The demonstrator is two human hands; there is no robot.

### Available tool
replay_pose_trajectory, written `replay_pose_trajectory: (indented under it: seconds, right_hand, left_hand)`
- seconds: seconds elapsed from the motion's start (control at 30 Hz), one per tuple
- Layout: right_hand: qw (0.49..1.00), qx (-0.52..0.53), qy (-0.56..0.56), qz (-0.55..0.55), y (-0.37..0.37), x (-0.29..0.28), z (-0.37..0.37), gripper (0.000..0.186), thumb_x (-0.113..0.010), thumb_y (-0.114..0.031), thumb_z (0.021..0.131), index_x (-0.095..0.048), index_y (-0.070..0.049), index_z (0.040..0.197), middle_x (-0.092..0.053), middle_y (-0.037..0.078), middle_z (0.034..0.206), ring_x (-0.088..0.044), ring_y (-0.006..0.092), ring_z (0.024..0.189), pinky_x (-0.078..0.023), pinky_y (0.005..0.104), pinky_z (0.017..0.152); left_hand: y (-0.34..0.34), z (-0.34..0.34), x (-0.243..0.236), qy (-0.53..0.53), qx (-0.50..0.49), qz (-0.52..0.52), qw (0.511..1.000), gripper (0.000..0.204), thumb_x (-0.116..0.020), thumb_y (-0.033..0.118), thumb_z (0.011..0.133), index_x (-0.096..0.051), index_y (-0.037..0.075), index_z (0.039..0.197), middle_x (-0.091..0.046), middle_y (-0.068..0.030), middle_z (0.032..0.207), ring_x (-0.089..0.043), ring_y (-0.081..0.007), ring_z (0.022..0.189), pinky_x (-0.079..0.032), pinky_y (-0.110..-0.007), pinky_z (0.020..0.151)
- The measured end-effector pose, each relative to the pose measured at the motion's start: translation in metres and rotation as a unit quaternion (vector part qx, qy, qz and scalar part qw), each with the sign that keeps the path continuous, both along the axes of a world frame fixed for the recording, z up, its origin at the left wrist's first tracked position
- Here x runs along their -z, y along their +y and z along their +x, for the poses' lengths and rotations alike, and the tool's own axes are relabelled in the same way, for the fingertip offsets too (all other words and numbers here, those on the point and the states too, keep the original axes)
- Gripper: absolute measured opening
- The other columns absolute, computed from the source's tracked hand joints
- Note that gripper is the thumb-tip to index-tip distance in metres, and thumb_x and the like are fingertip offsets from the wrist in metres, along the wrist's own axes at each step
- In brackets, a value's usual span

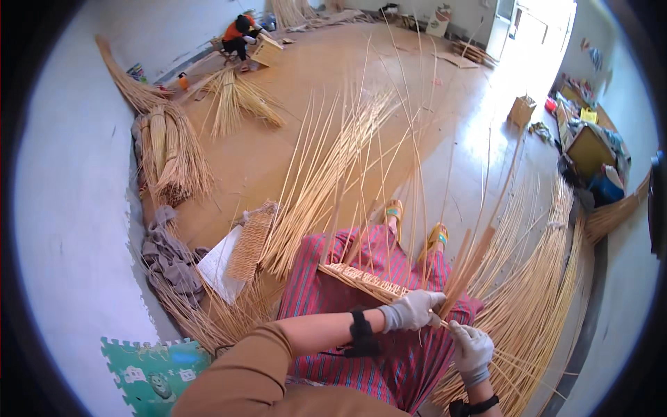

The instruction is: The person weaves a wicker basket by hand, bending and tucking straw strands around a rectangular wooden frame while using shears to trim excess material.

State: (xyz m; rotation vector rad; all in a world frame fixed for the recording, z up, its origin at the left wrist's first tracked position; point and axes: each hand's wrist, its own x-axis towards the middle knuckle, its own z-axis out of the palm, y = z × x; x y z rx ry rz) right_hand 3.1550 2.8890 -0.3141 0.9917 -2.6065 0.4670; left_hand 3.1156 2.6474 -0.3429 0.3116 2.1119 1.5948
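Observation:
Across my lap, on a pink and blue striped cloth, lies a narrow woven wicker panel with long thin rods standing up from it. My left hand, in a grey-white glove, is closed round the panel's right end, beside some flat upright wooden stakes. Just to its right, my right hand, gloved too, has its fingers pinched on a thin wicker rod that runs to the panel's end. Part of the weave there is hidden behind the left glove.
Loose wicker rods lie ahead of me, with larger bundles to the right. At left are a finished woven piece, grey cloth and a green foam mat. Another person sits working far off.

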Motion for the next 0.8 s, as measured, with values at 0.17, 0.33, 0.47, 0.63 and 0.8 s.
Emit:
replay_pose_trajectory:
  seconds: [0.17, 0.33, 0.47, 0.63, 0.8]
  right_hand:
    - [0.997, 0.003, -0.038, -0.068, 0.002, 0.018, -0.006, 0.025, -0.072, -0.007, 0.089, -0.077, -0.013, 0.113, -0.077, 0.012, 0.105, -0.074, 0.0317, 0.091, -0.059, 0.0413, 0.078]
    - [0.986, 0.041, -0.121, -0.103, 0.004, 0.062, -0.017, 0.027, -0.068, 0.004, 0.089, -0.075, -0.005, 0.114, -0.077, 0.014, 0.107, -0.074, 0.0312, 0.097, -0.059, 0.0375, 0.085]
    - [0.978, 0.072, -0.126, -0.149, 0.007, 0.06, 0.01, 0.033, -0.07, 0.009, 0.086, -0.075, -0.003, 0.116, -0.077, 0.014, 0.105, -0.075, 0.0287, 0.095, -0.059, 0.0354, 0.084]
    - [0.98, 0.082, -0.118, -0.136, 0.01, 0.055, 0.011, 0.033, -0.069, 0.01, 0.085, -0.075, -0.004, 0.115, -0.078, 0.012, 0.106, -0.076, 0.0273, 0.096, -0.06, 0.0351, 0.084]
    - [0.993, 0.102, -0.028, -0.051, 0.01, 0.036, 0.012, 0.029, -0.071, 0.005, 0.085, -0.076, -0.007, 0.111, -0.079, 0.008, 0.105, -0.076, 0.0254, 0.098, -0.059, 0.0359, 0.086]
  left_hand:
    - [0.017, 0.021, 0.025, 0.216, -0.092, -0.111, 0.966, 0.052, -0.071, 0.026, 0.098, -0.056, 0.005, 0.143, -0.069, -0.0233, 0.128, -0.069, -0.0372, 0.115, -0.057, -0.042, 0.096]
    - [-0.008, 0.063, 0.025, 0.195, -0.118, 0.032, 0.973, 0.051, -0.072, 0.009, 0.094, -0.057, 0.009, 0.143, -0.055, -0.0172, 0.146, -0.068, -0.033, 0.115, -0.058, -0.039, 0.096]
    - [-0.032, 0.096, 0.042, 0.271, -0.002, -0.037, 0.962, 0.055, -0.071, 0.004, 0.092, -0.059, 0.014, 0.144, -0.062, -0.012, 0.137, -0.072, -0.031, 0.108, -0.062, -0.037, 0.088]
    - [-0.017, 0.078, 0.035, 0.391, -0.036, -0.097, 0.915, 0.05, -0.071, 0.007, 0.092, -0.062, 0.016, 0.14, -0.067, -0.0084, 0.131, -0.071, -0.0291, 0.111, -0.062, -0.037, 0.09]
    - [0.001, 0.064, 0.05, 0.427, -0.054, -0.079, 0.899, 0.029, -0.073, 0.009, 0.091, -0.073, 0.01, 0.121, -0.072, -0.0145, 0.123, -0.071, -0.0325, 0.111, -0.061, -0.035, 0.092]
